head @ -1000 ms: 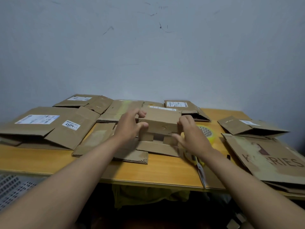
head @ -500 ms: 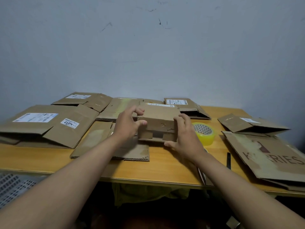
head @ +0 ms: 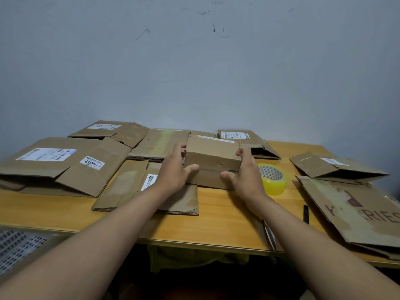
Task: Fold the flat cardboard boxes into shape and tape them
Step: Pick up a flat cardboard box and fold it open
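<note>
Boxes (head: 213, 158): matt brown corrugated cardboard, scuffed, with paper labels. Desk (head: 218, 221): smooth, satin yellow wood. Tape roll (head: 273, 179): glossy translucent yellow plastic.

Open strip: bare table (head: 218, 221) at 6 o'clock — along the near edge.
Blocked 9 o'clock: flattened boxes (head: 65, 167).
Blocked 3 o'clock: tape roll (head: 273, 179), lettered cardboard (head: 355, 213).

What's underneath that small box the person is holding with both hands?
The small box, gripped by the left hand and right hand, sits partly on a flattened carton and partly over the wooden table. Anything directly beneath it is hidden.
</note>
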